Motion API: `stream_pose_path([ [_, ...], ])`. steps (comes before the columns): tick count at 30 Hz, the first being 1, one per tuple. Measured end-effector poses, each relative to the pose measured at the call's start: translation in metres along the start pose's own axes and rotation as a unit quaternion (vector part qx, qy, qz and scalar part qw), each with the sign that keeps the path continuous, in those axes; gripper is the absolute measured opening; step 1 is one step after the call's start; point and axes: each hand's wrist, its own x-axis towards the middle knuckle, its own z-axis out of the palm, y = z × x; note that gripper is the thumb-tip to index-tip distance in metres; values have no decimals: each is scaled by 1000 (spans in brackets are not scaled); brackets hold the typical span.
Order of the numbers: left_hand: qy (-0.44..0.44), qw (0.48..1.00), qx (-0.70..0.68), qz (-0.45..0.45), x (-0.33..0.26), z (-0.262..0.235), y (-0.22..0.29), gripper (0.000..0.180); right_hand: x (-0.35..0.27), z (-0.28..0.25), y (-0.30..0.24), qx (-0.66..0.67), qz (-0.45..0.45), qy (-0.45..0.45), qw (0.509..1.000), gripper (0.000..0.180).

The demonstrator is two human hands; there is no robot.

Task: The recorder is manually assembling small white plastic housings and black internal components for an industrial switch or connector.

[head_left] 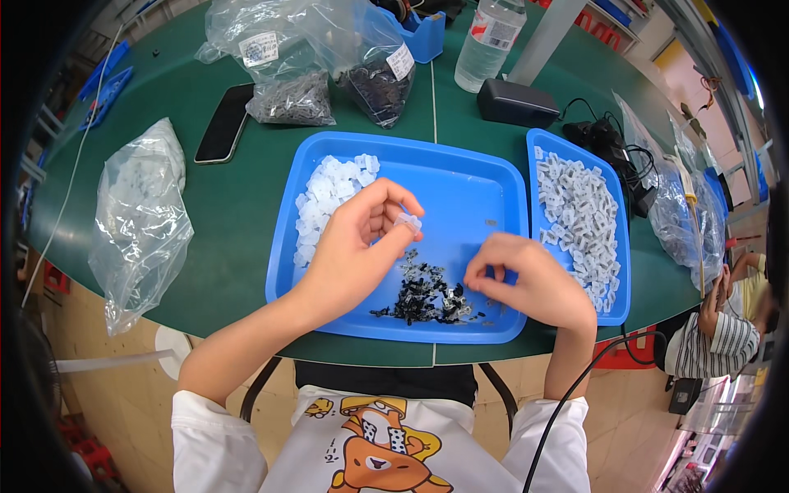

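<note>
My left hand (362, 242) is closed in a pinch on a small translucent white plastic piece (408, 220), held above the large blue tray (481, 168). My right hand (530, 279) hovers over the tray's right part, its thumb and forefinger brought together. Whatever those fingertips hold, if anything, is too small to make out. Between the hands lies a pile of tiny black and clear parts (421, 287). A heap of similar white translucent pieces (333, 193) fills the tray's left side, partly hidden by my left hand.
A smaller blue tray (622, 246) with many clear grey pieces (579, 214) stands at the right. Around lie a plastic bag (144, 222), phone (224, 123), bags of small parts (292, 94), water bottle (491, 45), black box (518, 103) and cables. A person (715, 337) sits far right.
</note>
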Motion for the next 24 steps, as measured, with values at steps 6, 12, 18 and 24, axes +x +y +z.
stream_pose_path([
  [6,-21,996,-34,-82,1,2,7,23,6,8,-3,233,21,135,963,11],
  [12,-9,999,-33,-41,1,4,2,31,11,17,-7,370,2,157,915,15],
  [18,-33,989,124,77,-4,6,7,32,14,22,0,414,-46,136,899,14],
  [24,-25,987,123,98,-7,6,7,32,13,24,-4,456,11,127,881,14],
])
